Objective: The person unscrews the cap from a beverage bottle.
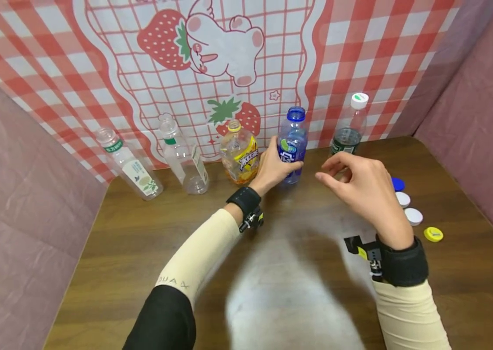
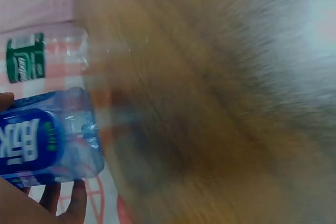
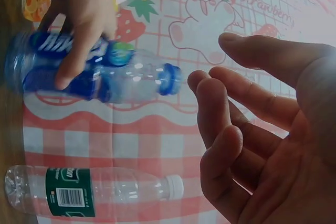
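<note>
My left hand (image 1: 272,167) grips a clear plastic bottle with a blue label (image 1: 292,146), thumb across its front and fingers behind. That bottle is upright, its blue-ringed neck (image 3: 169,79) uncapped. In the left wrist view only the lower part of the blue bottle (image 2: 52,137) shows. My right hand (image 1: 360,187) hovers over the table to the right of it, fingers loosely bent and holding nothing. Behind the right hand stands a green-labelled bottle (image 1: 348,136) with a white cap (image 1: 359,100). An uncapped bottle with a yellow label (image 1: 239,155) stands just left of my left hand.
Two clear uncapped bottles, one at far left (image 1: 134,170) and another beside it (image 1: 185,163), stand along the back. A blue cap (image 1: 398,183), two white caps (image 1: 413,217) and a yellow cap (image 1: 433,234) lie at right. A checked cloth (image 1: 351,43) hangs behind the wooden table (image 1: 141,253).
</note>
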A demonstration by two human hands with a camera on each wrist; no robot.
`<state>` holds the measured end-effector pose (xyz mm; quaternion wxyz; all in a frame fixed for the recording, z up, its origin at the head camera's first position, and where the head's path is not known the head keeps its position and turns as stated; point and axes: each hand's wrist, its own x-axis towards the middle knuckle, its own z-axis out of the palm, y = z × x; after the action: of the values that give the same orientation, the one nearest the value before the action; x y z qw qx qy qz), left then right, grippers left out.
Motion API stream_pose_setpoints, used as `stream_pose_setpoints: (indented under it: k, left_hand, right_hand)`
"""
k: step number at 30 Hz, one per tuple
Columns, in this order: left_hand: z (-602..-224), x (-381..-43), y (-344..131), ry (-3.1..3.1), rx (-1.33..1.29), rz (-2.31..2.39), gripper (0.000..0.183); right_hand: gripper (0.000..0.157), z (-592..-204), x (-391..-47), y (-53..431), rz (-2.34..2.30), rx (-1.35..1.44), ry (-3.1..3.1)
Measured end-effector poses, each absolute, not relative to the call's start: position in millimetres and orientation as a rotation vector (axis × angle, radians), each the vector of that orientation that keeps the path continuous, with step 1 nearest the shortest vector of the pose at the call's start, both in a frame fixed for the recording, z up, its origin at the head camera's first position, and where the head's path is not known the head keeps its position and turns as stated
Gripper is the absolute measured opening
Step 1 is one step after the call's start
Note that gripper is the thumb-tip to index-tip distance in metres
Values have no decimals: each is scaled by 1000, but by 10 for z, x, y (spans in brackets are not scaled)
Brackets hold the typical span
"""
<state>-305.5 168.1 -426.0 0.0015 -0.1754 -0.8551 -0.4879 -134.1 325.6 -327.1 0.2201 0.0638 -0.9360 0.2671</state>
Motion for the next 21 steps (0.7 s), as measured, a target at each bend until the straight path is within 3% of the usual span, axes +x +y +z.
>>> stream_pose_setpoints:
  k: [9,21]
  left_hand:
    - [-4376,-3244,1879,-2746,-314,-1464,90]
    - [-4419,-3293,1932,-2783,-277,-1432,94]
  right_hand:
    - [16,-3253,-1294,3255,739,177,-2532]
    - [15,-3231,-1287,3245,735,191,-2518]
